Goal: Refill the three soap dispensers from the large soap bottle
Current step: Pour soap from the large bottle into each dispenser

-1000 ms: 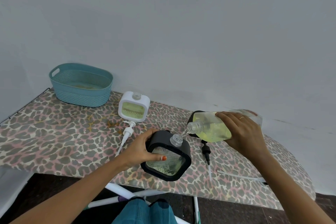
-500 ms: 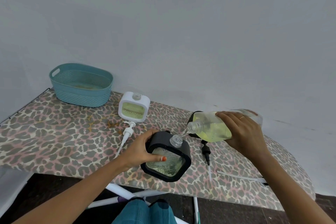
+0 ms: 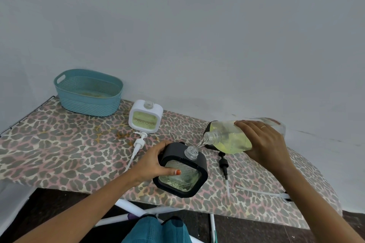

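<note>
Person's left grip (image 3: 152, 162) is wrapped round the black square-framed soap dispenser w/ clear ribbed window (image 3: 181, 175), holding it tilted near the front edge of the leopard-print worktop (image 3: 49, 154), neck open, no pump fitted. Right grip (image 3: 264, 144) clasps the large clear plastic bottle of yellow-green soap (image 3: 229, 140), tipped approx. horizontal, mouth just above the dispenser's neck; a thin stream runs between them. White square dispenser (image 3: 145, 116) stands upright further back, a white pump (image 3: 138, 144) lying just in front. A black pump (image 3: 224, 163) lies beside the held dispenser. Behind the bottle sits a dark shape (image 3: 207, 130), poss. the third dispenser, mostly hidden. Teal woven-look plastic basket (image 3: 87, 92) sits far left.
</note>
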Tool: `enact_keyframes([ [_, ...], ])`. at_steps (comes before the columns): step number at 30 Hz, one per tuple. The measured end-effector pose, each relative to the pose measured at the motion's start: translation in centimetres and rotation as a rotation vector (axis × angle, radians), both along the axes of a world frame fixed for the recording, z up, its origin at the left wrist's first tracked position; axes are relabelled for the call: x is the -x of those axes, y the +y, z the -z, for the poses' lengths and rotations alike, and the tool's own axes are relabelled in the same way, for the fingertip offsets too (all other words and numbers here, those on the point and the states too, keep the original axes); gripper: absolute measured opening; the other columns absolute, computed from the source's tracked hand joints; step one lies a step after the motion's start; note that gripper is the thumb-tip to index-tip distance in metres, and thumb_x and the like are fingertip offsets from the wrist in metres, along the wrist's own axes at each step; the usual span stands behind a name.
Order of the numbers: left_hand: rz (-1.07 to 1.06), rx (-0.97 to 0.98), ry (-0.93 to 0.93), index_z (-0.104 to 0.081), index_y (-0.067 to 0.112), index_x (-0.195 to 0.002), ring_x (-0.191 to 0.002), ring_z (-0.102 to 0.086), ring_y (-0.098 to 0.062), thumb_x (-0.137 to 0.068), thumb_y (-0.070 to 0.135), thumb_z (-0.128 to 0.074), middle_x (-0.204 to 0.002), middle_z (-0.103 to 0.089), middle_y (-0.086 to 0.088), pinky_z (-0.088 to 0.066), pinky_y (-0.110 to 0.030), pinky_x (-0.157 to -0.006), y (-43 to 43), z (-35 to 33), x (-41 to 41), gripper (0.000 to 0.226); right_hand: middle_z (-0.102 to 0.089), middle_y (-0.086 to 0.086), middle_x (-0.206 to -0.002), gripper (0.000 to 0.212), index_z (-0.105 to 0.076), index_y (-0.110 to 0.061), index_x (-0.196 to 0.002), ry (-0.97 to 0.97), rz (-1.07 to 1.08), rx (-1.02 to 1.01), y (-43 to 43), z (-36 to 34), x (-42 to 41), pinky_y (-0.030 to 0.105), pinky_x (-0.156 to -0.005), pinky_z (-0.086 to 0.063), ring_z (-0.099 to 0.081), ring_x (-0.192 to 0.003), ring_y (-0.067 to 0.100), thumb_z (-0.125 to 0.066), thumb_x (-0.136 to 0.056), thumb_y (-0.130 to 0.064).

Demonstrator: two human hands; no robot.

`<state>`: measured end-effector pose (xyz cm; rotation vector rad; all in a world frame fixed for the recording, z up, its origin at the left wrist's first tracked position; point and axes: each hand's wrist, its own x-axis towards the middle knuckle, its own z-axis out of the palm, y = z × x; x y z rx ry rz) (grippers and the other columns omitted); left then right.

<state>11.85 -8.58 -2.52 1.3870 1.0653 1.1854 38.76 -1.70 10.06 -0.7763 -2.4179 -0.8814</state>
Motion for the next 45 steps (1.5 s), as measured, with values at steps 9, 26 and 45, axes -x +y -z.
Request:
enact_keyframes([
  [9, -0.005, -0.019, -0.001, -0.054, 0.026, -0.104, -0.099, -0.064, -0.008, -0.039, 0.059, -0.083, -0.104, -0.065, 0.001, -0.051, -0.018, -0.083, -0.08, -0.05, -0.17, 0.079, -0.073, 0.009, -0.091, 0.063, -0.066, -0.005, -0.098, -0.007, -0.007, -0.001, 0.05, -0.16, -0.17, 0.031, -0.062, -0.055, -0.071, -0.076, 0.026, -0.088, -0.039, 0.000],
  [26, -0.012, -0.007, -0.022, -0.054, 0.025, -0.105, -0.098, -0.064, -0.007, -0.040, 0.056, -0.084, -0.099, -0.069, 0.007, -0.051, -0.016, -0.080, -0.14, -0.12, -0.11, 0.078, -0.073, 0.010, -0.091, 0.066, -0.064, -0.006, -0.100, -0.007, -0.013, 0.010, 0.12, -0.01, -0.18, 0.031, -0.063, -0.055, -0.071, -0.077, 0.026, -0.089, -0.039, -0.002],
  [45, -0.015, -0.003, -0.029, -0.054, 0.024, -0.105, -0.097, -0.064, -0.007, -0.040, 0.053, -0.084, -0.099, -0.068, 0.004, -0.051, -0.015, -0.079, -0.18, -0.14, -0.38, 0.078, -0.073, 0.009, -0.090, 0.057, -0.069, -0.004, -0.095, -0.007, -0.001, 0.009, -0.14, -0.10, 0.05, 0.032, -0.062, -0.055, -0.071, -0.076, 0.026, -0.089, -0.041, -0.002],
])
